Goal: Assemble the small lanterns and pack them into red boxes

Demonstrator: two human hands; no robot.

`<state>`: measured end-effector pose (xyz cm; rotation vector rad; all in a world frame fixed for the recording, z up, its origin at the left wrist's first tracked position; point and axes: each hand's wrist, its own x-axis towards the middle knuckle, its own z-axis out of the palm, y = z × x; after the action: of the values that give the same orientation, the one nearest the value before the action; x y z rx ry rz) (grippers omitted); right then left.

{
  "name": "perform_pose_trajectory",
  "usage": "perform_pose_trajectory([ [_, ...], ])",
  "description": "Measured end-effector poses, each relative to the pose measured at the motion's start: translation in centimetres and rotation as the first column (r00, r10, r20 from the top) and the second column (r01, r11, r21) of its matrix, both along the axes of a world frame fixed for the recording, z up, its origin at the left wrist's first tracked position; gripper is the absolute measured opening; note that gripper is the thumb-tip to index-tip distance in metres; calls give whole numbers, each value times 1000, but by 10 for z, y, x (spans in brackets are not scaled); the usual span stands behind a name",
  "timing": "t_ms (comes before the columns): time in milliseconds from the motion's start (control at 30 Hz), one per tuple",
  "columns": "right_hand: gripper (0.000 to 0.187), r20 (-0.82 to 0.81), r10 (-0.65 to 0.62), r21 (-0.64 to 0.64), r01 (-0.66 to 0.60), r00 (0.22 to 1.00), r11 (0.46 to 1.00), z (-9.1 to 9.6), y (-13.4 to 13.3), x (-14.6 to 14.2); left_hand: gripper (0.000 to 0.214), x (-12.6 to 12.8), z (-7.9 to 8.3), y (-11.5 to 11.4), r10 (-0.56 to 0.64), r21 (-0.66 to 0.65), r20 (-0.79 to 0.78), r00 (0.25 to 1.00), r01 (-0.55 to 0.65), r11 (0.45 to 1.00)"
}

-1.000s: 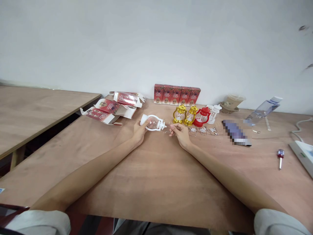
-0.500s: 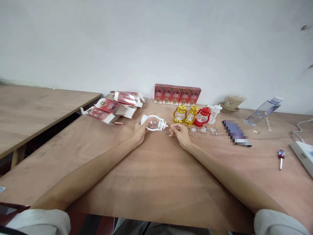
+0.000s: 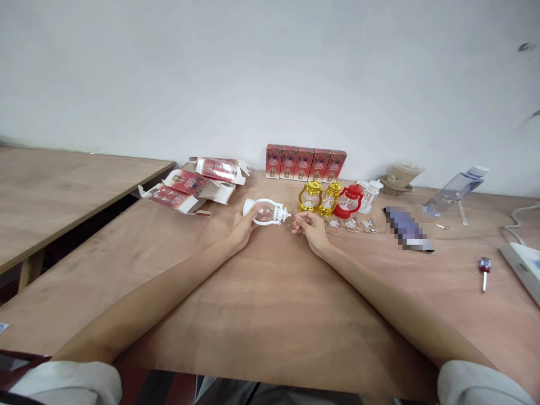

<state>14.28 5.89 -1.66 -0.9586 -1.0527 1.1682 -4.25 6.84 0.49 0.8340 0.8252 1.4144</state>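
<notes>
My left hand (image 3: pixel 242 228) is wrapped round the base of a small white lantern (image 3: pixel 278 214) with a clear globe, which lies on its side with its pointed top toward the right. Just beyond that top, my right hand (image 3: pixel 311 229) pinches a thin bent wire handle (image 3: pixel 289 225); its fine outline is hard to make out. To the right of this hand, several bent wire pieces (image 3: pixel 351 225) with pale centres lie in a row. Behind them stand two gold lanterns (image 3: pixel 310 198), a red lantern (image 3: pixel 349 201) and another white lantern (image 3: pixel 370 197).
Several red printed boxes (image 3: pixel 298 163) stand against the wall. Opened boxes (image 3: pixel 185 185) lie at the back left. Toward the right are a lidded cup (image 3: pixel 400 175), a clear bottle (image 3: pixel 453 191), a blurred dark flat object (image 3: pixel 407 229), a screwdriver (image 3: pixel 485 273) and a white device (image 3: pixel 523 270).
The wire handle in my right hand has shifted slightly right, away from the lantern's top. My left hand and the white lantern have barely moved.
</notes>
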Motion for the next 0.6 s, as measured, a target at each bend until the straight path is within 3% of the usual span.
perform_pose_trajectory([
  [600,43,84,-3,43,-1,996,999,-2,-1,-3,31,-1,2,2,27,-60,65,998,-23,998],
])
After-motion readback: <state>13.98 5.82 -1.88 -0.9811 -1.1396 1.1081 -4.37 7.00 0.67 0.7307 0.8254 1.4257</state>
